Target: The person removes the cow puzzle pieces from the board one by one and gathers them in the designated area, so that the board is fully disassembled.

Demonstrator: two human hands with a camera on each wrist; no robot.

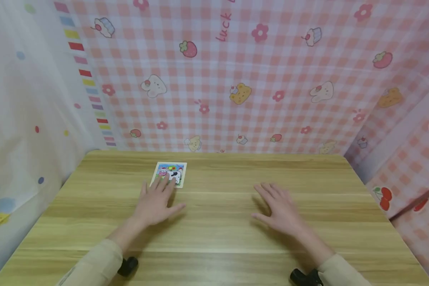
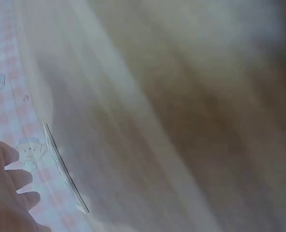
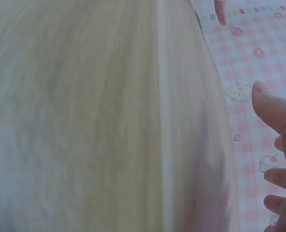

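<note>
A small picture puzzle board (image 1: 179, 183) with a cow on it and a pale border lies toward the back of the table, left of the middle. My left hand (image 1: 153, 204) is over the table just in front of it, fingers spread, fingertips overlapping the board's near part in the head view. In the left wrist view the board (image 2: 65, 169) shows edge-on beyond the fingers (image 2: 19, 179). My right hand (image 1: 279, 210) hovers over the table's right half, fingers extended and thumb apart, holding nothing. In the right wrist view its thumb (image 3: 273, 108) stands away from the other fingers.
The wooden table (image 1: 218, 238) runs back to a pink checked curtain (image 1: 214, 67). A pale dotted curtain (image 1: 18, 99) hangs at the left, and another checked cloth (image 1: 411, 159) at the right. Black wrist cameras (image 1: 128, 267) sit at both sleeves.
</note>
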